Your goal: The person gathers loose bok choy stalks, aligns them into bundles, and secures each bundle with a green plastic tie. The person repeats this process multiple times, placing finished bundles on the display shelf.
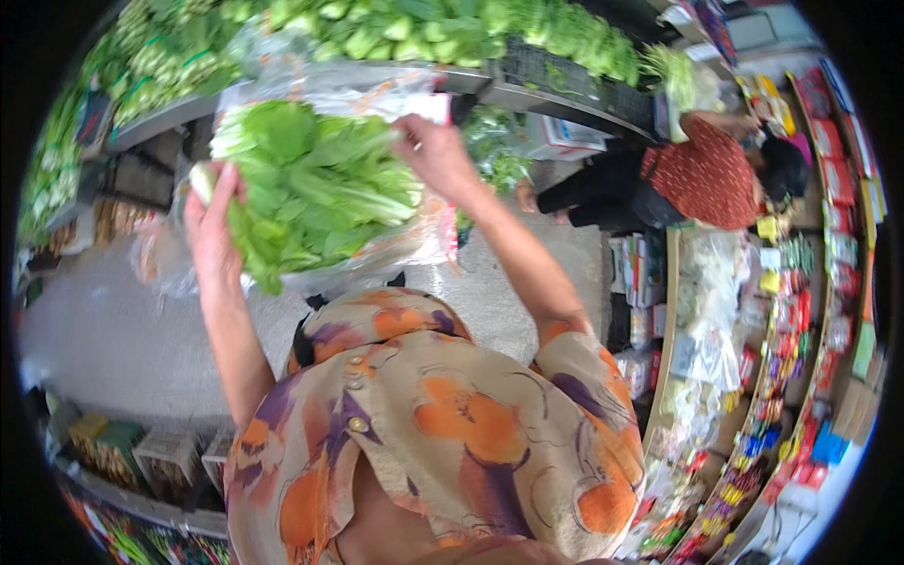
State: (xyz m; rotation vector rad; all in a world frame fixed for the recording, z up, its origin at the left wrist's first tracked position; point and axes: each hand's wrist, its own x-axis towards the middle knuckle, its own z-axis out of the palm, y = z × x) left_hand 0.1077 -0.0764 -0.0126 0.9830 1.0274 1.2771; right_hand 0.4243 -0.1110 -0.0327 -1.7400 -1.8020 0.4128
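Observation:
A heap of leafy green lettuce [318,183] lies on clear plastic wrapping with orange print [395,244], over a box with a white and red side. At the heap's left edge, my left hand [215,212] holds the pale stem end of a leafy green [203,182], its leaves hanging down along the near side. My right hand [434,152] is at the heap's upper right, its thumb and fingers pinched at a pale leaf or stem end; blur hides exactly what they grip.
Shelves of bundled greens [395,32] run along the far side. At the right, a person in a red patterned top [706,173] bends beside shelves of packaged goods [784,311]. A white box [565,138] stands beyond my right arm. Crates [166,459] line the lower left.

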